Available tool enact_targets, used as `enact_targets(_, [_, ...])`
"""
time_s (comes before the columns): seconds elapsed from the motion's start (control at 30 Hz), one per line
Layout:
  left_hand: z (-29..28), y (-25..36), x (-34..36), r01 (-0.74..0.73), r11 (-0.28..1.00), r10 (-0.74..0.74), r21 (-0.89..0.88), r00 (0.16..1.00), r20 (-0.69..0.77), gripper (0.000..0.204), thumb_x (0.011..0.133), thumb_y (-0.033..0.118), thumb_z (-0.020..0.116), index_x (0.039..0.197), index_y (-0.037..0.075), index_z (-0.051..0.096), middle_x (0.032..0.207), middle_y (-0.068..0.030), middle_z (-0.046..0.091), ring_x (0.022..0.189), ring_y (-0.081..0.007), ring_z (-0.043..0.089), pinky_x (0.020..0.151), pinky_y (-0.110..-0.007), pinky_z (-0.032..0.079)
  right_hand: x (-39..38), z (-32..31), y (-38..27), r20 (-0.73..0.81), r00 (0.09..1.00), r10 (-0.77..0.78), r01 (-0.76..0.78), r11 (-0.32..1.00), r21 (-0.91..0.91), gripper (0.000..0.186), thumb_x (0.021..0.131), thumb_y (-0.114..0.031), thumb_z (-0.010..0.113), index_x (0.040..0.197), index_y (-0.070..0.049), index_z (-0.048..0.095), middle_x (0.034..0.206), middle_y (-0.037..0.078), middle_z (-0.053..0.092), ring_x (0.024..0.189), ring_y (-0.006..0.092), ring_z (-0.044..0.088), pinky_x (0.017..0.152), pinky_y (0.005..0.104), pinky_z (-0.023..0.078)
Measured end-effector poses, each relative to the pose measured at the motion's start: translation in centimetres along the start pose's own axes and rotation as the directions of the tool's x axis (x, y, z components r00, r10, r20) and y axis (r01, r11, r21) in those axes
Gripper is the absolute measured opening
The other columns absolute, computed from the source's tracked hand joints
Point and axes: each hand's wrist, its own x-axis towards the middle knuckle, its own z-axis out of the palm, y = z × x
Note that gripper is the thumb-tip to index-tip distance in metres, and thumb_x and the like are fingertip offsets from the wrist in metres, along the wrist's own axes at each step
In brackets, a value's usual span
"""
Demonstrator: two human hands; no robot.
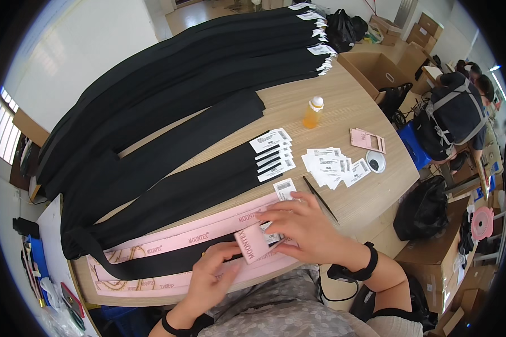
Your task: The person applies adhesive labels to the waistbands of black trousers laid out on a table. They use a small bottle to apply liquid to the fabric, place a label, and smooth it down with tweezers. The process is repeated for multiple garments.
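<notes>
A small pink cardboard sleeve (253,244) sits around the end of a black fabric strip (168,263). A white label shows at the sleeve's right side, partly behind my fingers. My right hand (301,229) grips the sleeve from the right, fingers curled over its upper edge and thumb near the lower one. On the left, my left hand (212,279) pinches the strip beside the sleeve's left edge; the exact fingertip contact is partly hidden. Beneath both lies a long pink printed packaging sheet (180,240) with gold chain-like decoration at its left end.
Labelled black strips (208,168) lie beyond the sheet, with longer stacks (208,50) at the back. Rightward are a dark thin stick (320,199), loose white labels (327,167), a small white dish (375,162), another pink sleeve (367,140) and an orange bottle (313,112).
</notes>
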Motion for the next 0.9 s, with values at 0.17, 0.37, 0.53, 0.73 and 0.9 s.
enact_targets(0.17, [2.0,0.0,0.3,-0.315,0.823,0.280,0.473,0.949,0.144,0.060,0.082,0.022,0.084,0.137,0.003,0.065,0.153,-0.0176,0.056,0.130,-0.0354,0.057,0.100,-0.046,0.046,-3.6,-5.5,2.7,-0.091,0.977,0.195,-0.208,0.963,-0.174,0.066,0.070,-0.016,0.089,0.132,-0.014,0.067,0.138,0.002,0.069,0.131,0.0303,0.056,0.108,0.0476,0.041])
enact_targets(0.37, [2.7,-0.2,0.3,-0.364,0.699,0.317,0.615,0.929,0.191,0.069,0.083,0.032,0.084,0.141,0.002,0.062,0.156,-0.0151,0.054,0.129,-0.0332,0.056,0.090,-0.043,0.045,-8.3,-8.1,4.9,0.030,0.953,0.303,-0.280,0.911,-0.303,0.060,0.070,-0.018,0.089,0.128,-0.015,0.073,0.138,0.005,0.069,0.133,0.0339,0.055,0.109,0.0492,0.041])
enact_targets(0.53, [3.0,-0.4,0.2,-0.355,0.665,0.311,0.657,0.931,0.188,0.072,0.084,0.036,0.083,0.143,0.002,0.060,0.156,-0.0145,0.054,0.129,-0.0323,0.056,0.091,-0.042,0.045,-6.9,-6.2,2.1,-0.026,0.973,0.229,-0.222,0.903,-0.367,0.060,0.079,-0.040,0.083,0.133,-0.017,0.072,0.155,0.011,0.055,0.146,0.0396,0.044,0.118,0.0604,0.031])
enact_targets(0.73, [3.2,-0.1,0.4,-0.345,0.635,0.294,0.691,0.935,0.198,0.074,0.087,0.040,0.079,0.146,0.001,0.058,0.158,-0.0153,0.052,0.130,-0.0295,0.055,0.091,-0.039,0.046,-2.9,3.0,-2.0,0.163,0.979,0.127,-0.056,0.924,-0.379,0.080,0.087,-0.057,0.071,0.149,-0.007,0.057,0.167,0.014,0.040,0.160,0.0361,0.025,0.121,0.0751,0.016])
enact_targets(0.9, [3.2,-0.2,0.3,-0.342,0.625,0.286,0.701,0.937,0.202,0.074,0.088,0.042,0.078,0.146,0.000,0.058,0.157,-0.0164,0.051,0.132,-0.0290,0.054,0.092,-0.039,0.046,-3.5,4.2,-2.2,0.107,0.972,0.208,-0.131,0.862,-0.490,0.081,0.089,-0.058,0.068,0.143,0.002,0.060,0.167,0.014,0.039,0.160,0.0335,0.025,0.115,0.0820,0.017])
